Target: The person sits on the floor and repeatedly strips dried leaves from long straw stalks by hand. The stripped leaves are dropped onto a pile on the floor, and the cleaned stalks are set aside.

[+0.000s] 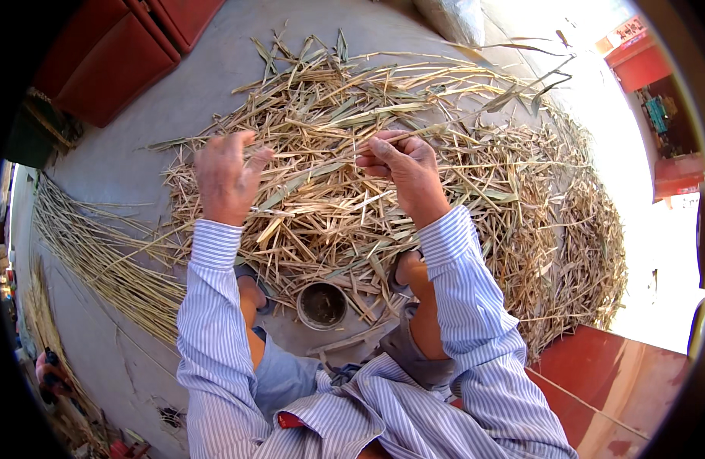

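My right hand [404, 164] is closed, thumb and fingers pinching a thin dry reed stalk [466, 120]. Beyond that hand the stalk runs to the upper right and ends in long greenish leaves [510, 93]. My left hand [228, 177] hovers to the left, smeared by motion, its thumb standing off from the curled fingers. A short pale, shiny strip [272, 211] shows by its wrist; whether the hand holds it is unclear. Beneath both hands spreads a wide heap of dry leaves and stalk peelings [322, 203].
Between my feet stands a round container [301, 315] with dark contents. Long thin stalks [112, 256] lie in a bundle on the grey floor at left. Red padded furniture [112, 61] is at the upper left, a pale sack [453, 21] at the top, a red panel [589, 367] at the lower right.
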Action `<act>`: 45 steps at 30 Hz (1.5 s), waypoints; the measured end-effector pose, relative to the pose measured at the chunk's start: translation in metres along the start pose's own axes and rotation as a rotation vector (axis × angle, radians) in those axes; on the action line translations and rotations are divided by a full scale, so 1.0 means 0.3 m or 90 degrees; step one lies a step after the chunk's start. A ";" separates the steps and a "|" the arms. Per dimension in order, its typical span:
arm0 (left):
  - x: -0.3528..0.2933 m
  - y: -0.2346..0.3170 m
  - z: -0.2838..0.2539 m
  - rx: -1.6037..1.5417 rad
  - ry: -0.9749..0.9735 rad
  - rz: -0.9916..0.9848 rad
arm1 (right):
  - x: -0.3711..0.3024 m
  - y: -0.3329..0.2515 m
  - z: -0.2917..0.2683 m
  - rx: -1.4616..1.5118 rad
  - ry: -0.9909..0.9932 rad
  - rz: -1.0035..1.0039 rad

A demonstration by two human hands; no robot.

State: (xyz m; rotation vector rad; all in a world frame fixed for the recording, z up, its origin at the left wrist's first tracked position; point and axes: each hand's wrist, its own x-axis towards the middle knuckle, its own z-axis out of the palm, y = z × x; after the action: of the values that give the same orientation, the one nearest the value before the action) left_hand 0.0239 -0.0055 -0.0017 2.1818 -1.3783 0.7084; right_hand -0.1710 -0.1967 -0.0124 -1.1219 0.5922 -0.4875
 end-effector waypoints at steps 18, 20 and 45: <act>0.033 0.246 0.094 -0.247 -0.029 0.078 | -0.018 -0.024 0.006 0.062 0.011 0.035; 0.027 0.268 0.114 -0.259 0.008 0.067 | -0.018 -0.020 0.005 0.070 0.019 0.039; 0.025 0.309 0.133 -0.331 -0.088 -0.005 | -0.010 -0.037 -0.065 -0.038 0.046 -0.014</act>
State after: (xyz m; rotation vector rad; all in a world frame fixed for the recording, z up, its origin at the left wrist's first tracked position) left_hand -0.0509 -0.0717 -0.0173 1.8407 -1.4262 0.1633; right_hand -0.1868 -0.2120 -0.0074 -1.1726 0.6614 -0.5331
